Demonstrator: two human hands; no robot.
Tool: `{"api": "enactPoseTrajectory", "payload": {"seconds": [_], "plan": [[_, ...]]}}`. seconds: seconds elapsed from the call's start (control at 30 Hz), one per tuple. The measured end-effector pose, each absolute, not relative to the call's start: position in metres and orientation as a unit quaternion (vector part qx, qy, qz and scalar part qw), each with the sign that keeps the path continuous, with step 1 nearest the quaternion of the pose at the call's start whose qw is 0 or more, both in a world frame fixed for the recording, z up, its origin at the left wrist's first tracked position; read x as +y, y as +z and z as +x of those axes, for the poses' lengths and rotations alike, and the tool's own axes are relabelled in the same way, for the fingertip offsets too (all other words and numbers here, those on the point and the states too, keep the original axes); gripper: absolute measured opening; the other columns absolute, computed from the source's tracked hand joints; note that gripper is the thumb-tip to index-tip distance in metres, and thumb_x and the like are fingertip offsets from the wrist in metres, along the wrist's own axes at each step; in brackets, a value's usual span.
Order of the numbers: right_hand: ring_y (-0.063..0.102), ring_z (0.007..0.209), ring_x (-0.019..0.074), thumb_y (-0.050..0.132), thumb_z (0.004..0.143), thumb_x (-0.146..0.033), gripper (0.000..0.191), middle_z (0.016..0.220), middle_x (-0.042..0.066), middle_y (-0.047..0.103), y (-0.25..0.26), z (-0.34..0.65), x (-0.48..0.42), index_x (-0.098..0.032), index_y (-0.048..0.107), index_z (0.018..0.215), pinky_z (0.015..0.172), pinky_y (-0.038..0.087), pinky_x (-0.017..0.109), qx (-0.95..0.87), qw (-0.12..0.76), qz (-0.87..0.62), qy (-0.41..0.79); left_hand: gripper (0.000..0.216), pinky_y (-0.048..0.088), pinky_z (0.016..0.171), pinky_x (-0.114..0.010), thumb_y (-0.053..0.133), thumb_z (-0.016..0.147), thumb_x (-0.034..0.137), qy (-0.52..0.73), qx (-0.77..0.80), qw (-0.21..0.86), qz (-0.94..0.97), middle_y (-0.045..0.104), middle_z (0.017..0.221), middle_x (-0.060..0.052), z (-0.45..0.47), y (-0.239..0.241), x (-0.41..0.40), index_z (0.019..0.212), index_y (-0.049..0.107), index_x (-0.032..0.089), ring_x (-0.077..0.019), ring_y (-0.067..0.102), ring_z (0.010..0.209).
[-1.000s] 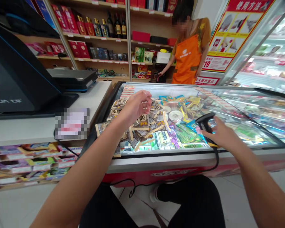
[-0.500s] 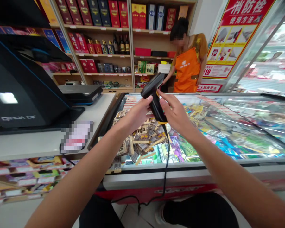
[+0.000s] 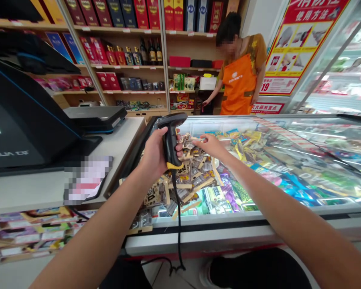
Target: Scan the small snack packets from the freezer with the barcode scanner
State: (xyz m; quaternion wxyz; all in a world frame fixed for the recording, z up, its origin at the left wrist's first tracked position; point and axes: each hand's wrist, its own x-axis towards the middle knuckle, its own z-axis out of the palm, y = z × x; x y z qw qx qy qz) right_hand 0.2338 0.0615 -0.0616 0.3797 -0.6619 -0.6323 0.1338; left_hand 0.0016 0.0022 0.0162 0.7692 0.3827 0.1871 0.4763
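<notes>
A black barcode scanner [image 3: 169, 146] with yellow trim is upright in my left hand [image 3: 155, 151], whose fingers wrap round its handle. Its head tilts over the pile, and a black cable hangs from its base. Beyond it, my right hand [image 3: 212, 145] has thumb and fingers drawn together on the edge of a small snack packet at the back of the pile; the fingertips partly cover that packet. Many clear-and-brown snack packets [image 3: 185, 180] lie heaped on the glass top of the freezer [image 3: 228, 220] under both hands.
A counter [image 3: 129, 138] on the left bears a black checkout terminal [image 3: 33, 132], a flat scale [image 3: 99, 116] and a blurred phone-like device [image 3: 88, 180]. A co-worker in an orange apron [image 3: 237, 86] stands behind the freezer, near shelves of boxes and bottles. The cable dangles past the freezer's front edge.
My right hand has left the scanner and moved down to the packets. My left hand now grips the handle alone, with the scanner lower, further left and more upright.
</notes>
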Motion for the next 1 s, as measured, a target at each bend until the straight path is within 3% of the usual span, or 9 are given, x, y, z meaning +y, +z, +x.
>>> {"api": "enactPoseTrajectory", "payload": {"seconds": [0.13, 0.33, 0.5, 0.6, 0.77, 0.87, 1.0], "plan": [[0.069, 0.094, 0.0259, 0.085, 0.078, -0.038, 0.045, 0.103, 0.013, 0.075, -0.058, 0.242, 0.060, -0.013, 0.070, 0.113, 0.082, 0.052, 0.034, -0.601, 0.426, -0.640, 0.217, 0.033, 0.044, 0.045, -0.026, 0.057, 0.080, 0.043, 0.408, 0.203, 0.799, 0.392, 0.063, 0.077, -0.007, 0.001, 0.014, 0.005, 0.095, 0.064, 0.014, -0.0134, 0.052, 0.051], [0.068, 0.096, 0.0302, 0.079, 0.075, -0.069, 0.052, 0.093, 0.009, 0.075, -0.053, 0.252, 0.060, -0.020, 0.070, 0.094, 0.079, 0.050, 0.035, -0.594, 0.391, -0.672, 0.204, 0.038, 0.044, 0.045, -0.026, 0.056, 0.078, 0.042, 0.389, 0.192, 0.793, 0.428, 0.063, 0.079, -0.008, 0.003, 0.009, 0.004, 0.101, 0.064, 0.013, -0.0140, 0.052, 0.050], [0.067, 0.101, 0.0317, 0.088, 0.067, -0.060, 0.054, 0.102, 0.010, 0.073, -0.052, 0.244, 0.063, -0.021, 0.067, 0.098, 0.084, 0.050, 0.038, -0.589, 0.370, -0.695, 0.184, 0.042, 0.044, 0.046, -0.025, 0.057, 0.078, 0.046, 0.383, 0.180, 0.787, 0.449, 0.062, 0.078, -0.007, 0.003, 0.011, 0.001, 0.103, 0.064, 0.012, -0.0133, 0.052, 0.051], [0.067, 0.101, 0.0291, 0.089, 0.067, -0.051, 0.053, 0.107, 0.010, 0.073, -0.049, 0.240, 0.059, -0.020, 0.065, 0.102, 0.085, 0.051, 0.037, -0.566, 0.409, -0.691, 0.187, 0.044, 0.043, 0.044, -0.025, 0.058, 0.082, 0.052, 0.376, 0.202, 0.745, 0.512, 0.064, 0.078, -0.006, 0.002, 0.009, 0.000, 0.102, 0.063, 0.013, -0.0119, 0.052, 0.047], [0.067, 0.077, 0.0214, 0.081, 0.075, -0.032, 0.027, 0.087, 0.006, 0.072, -0.037, 0.256, 0.036, -0.019, 0.064, 0.092, 0.067, 0.051, 0.032, -0.550, 0.505, -0.598, 0.292, 0.053, 0.038, 0.039, -0.023, 0.049, 0.092, 0.068, 0.344, 0.250, 0.628, 0.652, 0.064, 0.071, -0.003, -0.001, 0.004, -0.002, 0.089, 0.060, 0.017, -0.0111, 0.053, 0.041], [0.064, 0.066, 0.0178, 0.084, 0.070, -0.031, 0.036, 0.083, 0.003, 0.071, -0.033, 0.280, 0.019, -0.022, 0.063, 0.098, 0.057, 0.050, 0.030, -0.525, 0.549, -0.540, 0.364, 0.053, 0.039, 0.042, -0.022, 0.045, 0.097, 0.066, 0.289, 0.235, 0.563, 0.737, 0.060, 0.063, -0.002, -0.004, 0.004, -0.007, 0.081, 0.058, 0.017, -0.0109, 0.053, 0.043], [0.062, 0.060, 0.0154, 0.090, 0.062, -0.036, 0.044, 0.079, 0.002, 0.070, -0.029, 0.304, 0.004, -0.023, 0.064, 0.095, 0.055, 0.055, 0.031, -0.506, 0.572, -0.515, 0.388, 0.046, 0.042, 0.045, -0.023, 0.050, 0.098, 0.058, 0.224, 0.226, 0.528, 0.787, 0.060, 0.060, -0.001, -0.004, 0.007, -0.018, 0.080, 0.060, 0.017, -0.0120, 0.054, 0.045]]}}
